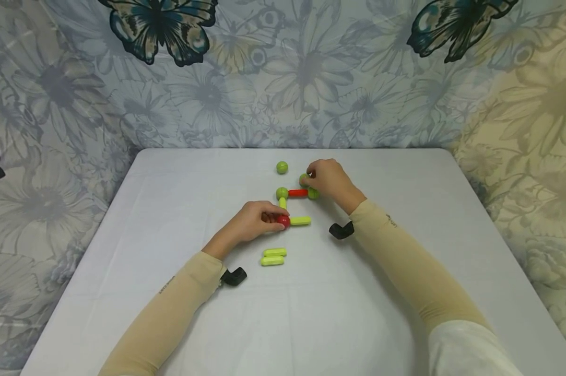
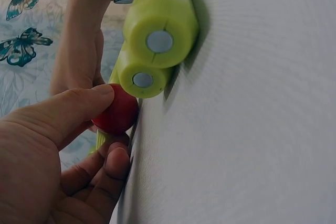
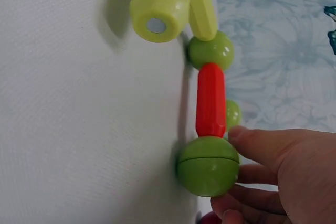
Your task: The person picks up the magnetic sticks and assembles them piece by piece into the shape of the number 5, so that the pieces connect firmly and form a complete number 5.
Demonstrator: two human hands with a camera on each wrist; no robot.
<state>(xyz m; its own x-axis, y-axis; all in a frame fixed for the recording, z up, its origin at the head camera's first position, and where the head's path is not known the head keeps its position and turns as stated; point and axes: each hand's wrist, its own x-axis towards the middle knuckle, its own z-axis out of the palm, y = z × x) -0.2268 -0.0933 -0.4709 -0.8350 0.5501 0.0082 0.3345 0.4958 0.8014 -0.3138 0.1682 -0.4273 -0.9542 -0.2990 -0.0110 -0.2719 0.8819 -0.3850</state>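
Note:
My left hand (image 1: 257, 222) pinches a red ball (image 1: 283, 221) between thumb and fingers. From that ball one yellow-green rod (image 1: 300, 221) points right, and another (image 1: 282, 203) runs back to a green ball (image 1: 282, 193). A red rod (image 3: 210, 100) joins this ball to a second green ball (image 3: 208, 166). My right hand (image 1: 332, 180) has its thumb and fingers curled at a green ball (image 1: 304, 180) just behind the red rod; in the right wrist view they lie beside the rod's near end ball. Exact finger contact there is partly hidden.
Two loose yellow-green rods (image 1: 273, 256) lie nearer the front, with grey discs in their ends in the left wrist view. A single green ball (image 1: 282, 167) sits farther back. Part of a red ball (image 3: 209, 217) shows below my right fingers. Patterned cloth (image 1: 302, 78) borders the white table (image 1: 208, 172).

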